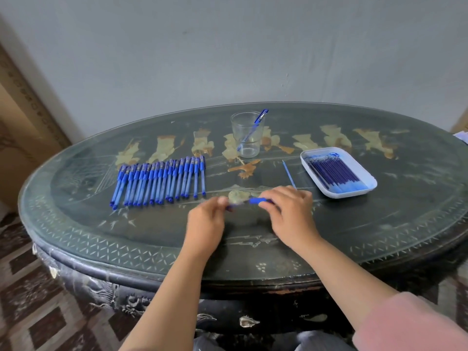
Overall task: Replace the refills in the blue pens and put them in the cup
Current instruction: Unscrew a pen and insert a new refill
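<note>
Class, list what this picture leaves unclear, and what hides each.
Head view: blue plastic pen between left hand and right hand, masked by fingers and motion blur.
Head view: count of dark blue refills in white plastic tray, overlapping, too small.
Head view: white object, cut by right edge.

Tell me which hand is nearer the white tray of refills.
Right. The right hand sits just left of the tray, toward the person; the left hand is farther left, across the held pen.
</note>
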The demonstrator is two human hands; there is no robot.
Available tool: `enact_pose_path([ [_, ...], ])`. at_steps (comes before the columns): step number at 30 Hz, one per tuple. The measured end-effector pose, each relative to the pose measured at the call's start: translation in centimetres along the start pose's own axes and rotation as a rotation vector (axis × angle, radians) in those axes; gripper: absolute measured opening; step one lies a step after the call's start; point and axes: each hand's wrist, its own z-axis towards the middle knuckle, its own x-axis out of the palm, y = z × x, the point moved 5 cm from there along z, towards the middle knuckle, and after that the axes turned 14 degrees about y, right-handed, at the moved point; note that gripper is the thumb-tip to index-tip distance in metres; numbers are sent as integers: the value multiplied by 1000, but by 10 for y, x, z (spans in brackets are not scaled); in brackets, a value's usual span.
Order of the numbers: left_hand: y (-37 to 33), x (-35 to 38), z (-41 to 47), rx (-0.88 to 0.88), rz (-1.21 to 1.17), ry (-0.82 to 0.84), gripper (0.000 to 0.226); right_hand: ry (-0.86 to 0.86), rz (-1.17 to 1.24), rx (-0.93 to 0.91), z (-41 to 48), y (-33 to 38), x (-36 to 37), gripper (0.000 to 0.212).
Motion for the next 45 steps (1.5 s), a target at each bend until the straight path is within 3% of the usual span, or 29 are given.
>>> enact_pose_path([
  [3, 3, -7, -1, -37, -35, -60, 34, -29, 10, 35, -2, -5, -1, 7],
  [7, -4, -3, 0, 51, 56, -104, 10, 3, -6, 20, -1, -2, 4, 10],
  [11, 6, -3, 1, -14, 245, -212, 17, 22, -57, 18, -2, -4, 5, 12],
  [15, 13, 1, 2, -94, 397, -200, 21, 48, -100, 7, -2, -4, 8, 13],
  [19, 11, 1, 2, -106, 393, -185, 29, 92, -117, -23, -1, -3, 10, 16],
  [22, 4, 0, -3, 21, 291, -167, 34, 121, -140, -47, 0, -1, 11, 22],
  [25, -4, 1, -7, 185, 199, -117, 28, 135, -133, -72, 0, 1, 12, 29],
  [29, -2, 1, -4, 260, 194, -111, 16, 165, -112, -99, -1, 2, 13, 30],
  [37, 2, 3, 0, 224, 156, -122, 10, 145, -110, -152, -1, 3, 14, 28],
  [45, 0, 7, 0, 244, 319, -140, 13, 116, -176, -179, -2, 6, 15, 27],
])
